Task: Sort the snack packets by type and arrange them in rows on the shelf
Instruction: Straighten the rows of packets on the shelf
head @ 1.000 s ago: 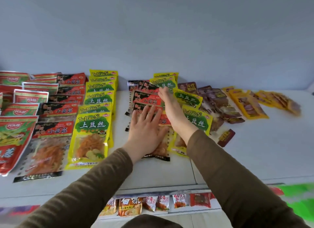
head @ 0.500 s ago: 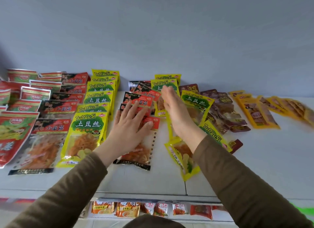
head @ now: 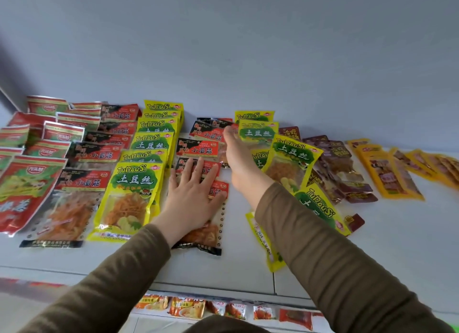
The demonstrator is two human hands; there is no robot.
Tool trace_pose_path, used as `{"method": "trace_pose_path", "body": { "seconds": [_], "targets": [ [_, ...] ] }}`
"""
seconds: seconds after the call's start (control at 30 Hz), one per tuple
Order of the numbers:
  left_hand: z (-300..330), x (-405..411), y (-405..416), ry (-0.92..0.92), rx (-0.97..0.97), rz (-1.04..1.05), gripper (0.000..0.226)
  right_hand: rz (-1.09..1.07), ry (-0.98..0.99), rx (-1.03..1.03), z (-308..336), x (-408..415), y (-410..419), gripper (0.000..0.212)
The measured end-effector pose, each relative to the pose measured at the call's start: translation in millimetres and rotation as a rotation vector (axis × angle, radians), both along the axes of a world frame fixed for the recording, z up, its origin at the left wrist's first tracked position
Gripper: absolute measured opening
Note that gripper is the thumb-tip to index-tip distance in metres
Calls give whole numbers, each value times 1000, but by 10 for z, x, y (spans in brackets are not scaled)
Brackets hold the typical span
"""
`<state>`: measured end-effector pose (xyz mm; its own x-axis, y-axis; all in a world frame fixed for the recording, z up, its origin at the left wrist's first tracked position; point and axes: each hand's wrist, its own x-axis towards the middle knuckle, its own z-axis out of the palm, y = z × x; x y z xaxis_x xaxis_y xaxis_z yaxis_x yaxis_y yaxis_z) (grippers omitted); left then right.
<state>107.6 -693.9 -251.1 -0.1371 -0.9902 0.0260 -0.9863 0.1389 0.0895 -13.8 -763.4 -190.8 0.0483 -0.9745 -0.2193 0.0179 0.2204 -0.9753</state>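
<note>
Leftward slid left hand (head: 192, 198) (flat) pressing packets (head: 198, 216).

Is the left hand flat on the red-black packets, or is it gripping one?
Flat. The left hand lies with fingers straight and spread on the red-black packets, curled round none.

We see a white shelf (head: 385, 245) with packets lying flat on it in rows running from the front edge to the back: red-green packets (head: 24, 183) at the left edge, then black-red packets (head: 82, 183), yellow packets (head: 134, 188), loose mixed ones mid-shelf, brown packets (head: 335, 163) and orange packets (head: 387, 176) rightward.
</note>
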Motion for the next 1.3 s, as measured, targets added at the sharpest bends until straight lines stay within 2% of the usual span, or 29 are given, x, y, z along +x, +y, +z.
{"method": "trace_pose_path", "body": {
  "seconds": [0.13, 0.3, 0.43, 0.53, 0.63, 0.7, 0.73, 0.77, 0.87, 1.1, 1.3],
  "targets": [
    [44, -45, -35, 45, 16, -10, 74, -53, -14, 24, 26, 6, -56, 59],
    [144, 124, -1, 239, 1, -61, 69, 27, 44, -6, 42, 98, -97, 59],
    [116, 218, 115, 178, 56, 19, 83, 42, 110, -24, 23, 135, -107, 58],
    [59, 141, 155, 94, 66, -6, 85, -45, 175, -99, 14, 140, -139, 54],
    [47, 119, 128, 84, 32, -36, 84, -91, 238, -70, -13, 141, -215, 59],
    [43, 128, 109, 97, 25, -51, 85, -95, 274, -86, -27, 151, -243, 47],
    [40, 135, 101, 104, 19, -56, 85, -99, 275, -100, -32, 171, -246, 37],
    [37, 142, 96, 112, 15, -57, 85, -95, 258, -113, -28, 199, -233, 35],
    [38, 162, 67, 153, 33, -45, 85, -73, 200, -114, -28, 281, -164, 52],
    [43, 187, 20, 142, 49, -28, 89, -34, 110, -9, -90, 163, -266, 60],
    [100, 200, 12, 71, 9, -10, 89, -93, 37, 68, -103, 155, -435, 50]
  ]
}}
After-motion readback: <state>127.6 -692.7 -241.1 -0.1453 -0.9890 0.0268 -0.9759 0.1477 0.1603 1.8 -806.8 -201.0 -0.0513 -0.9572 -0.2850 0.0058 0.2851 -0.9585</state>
